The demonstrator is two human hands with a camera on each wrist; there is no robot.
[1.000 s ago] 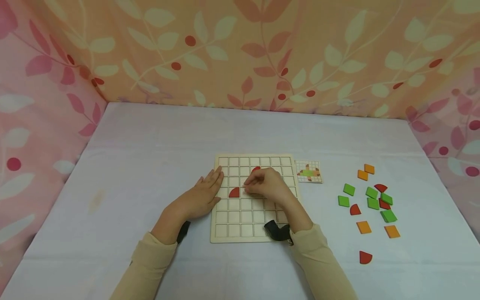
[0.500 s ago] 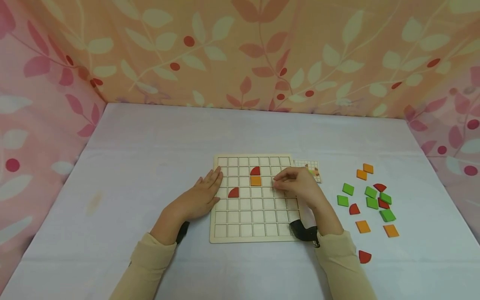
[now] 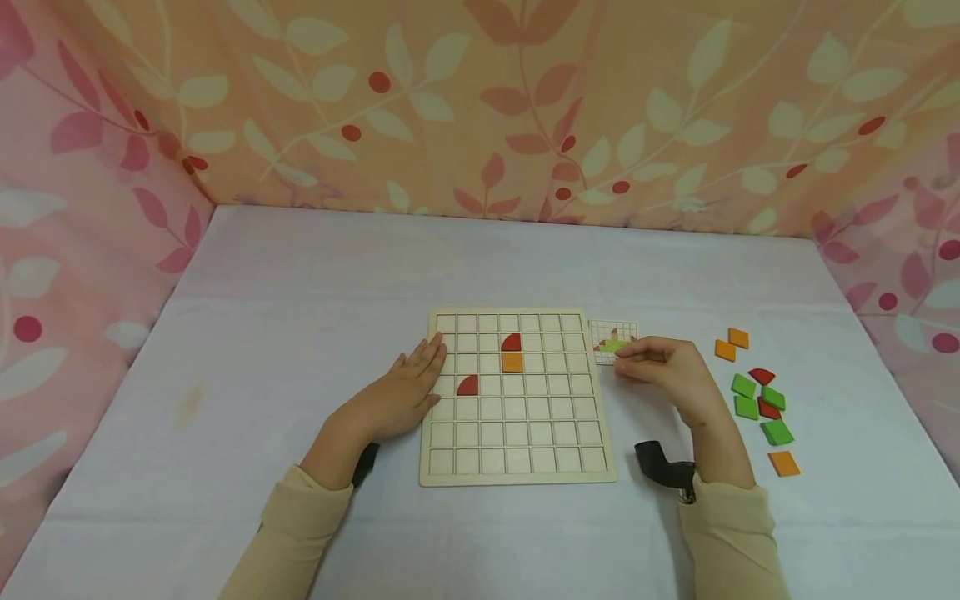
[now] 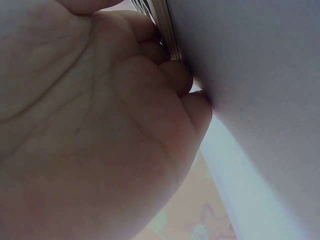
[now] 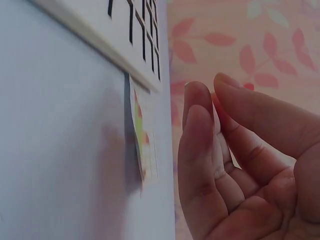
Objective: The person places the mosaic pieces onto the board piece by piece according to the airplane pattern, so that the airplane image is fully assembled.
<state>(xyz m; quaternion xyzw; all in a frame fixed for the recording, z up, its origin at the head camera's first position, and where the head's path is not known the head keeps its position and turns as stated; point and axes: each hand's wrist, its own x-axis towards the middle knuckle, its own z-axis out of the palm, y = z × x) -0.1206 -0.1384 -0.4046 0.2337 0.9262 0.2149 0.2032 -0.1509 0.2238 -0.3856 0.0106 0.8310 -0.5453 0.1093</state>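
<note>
My left hand lies flat with its fingers on the left edge of a pale wooden grid board; in the left wrist view its fingers meet the board's side. On the board sit a red quarter-circle tile, an orange square tile right below it, and another red quarter-circle tile further left. My right hand hovers right of the board, fingertips overlapping a small pattern card. In the right wrist view, the right hand has loosely bent fingers and holds nothing.
Loose tiles lie right of my right hand: several green squares, red quarter-circles and orange squares. My right forearm hides part of that area. Patterned curtains enclose the white-covered table at the back and sides.
My right hand has moved right, from over the board to beside the card, uncovering the orange square on the board and the red quarter-circle above it. My left hand has stayed in place.
</note>
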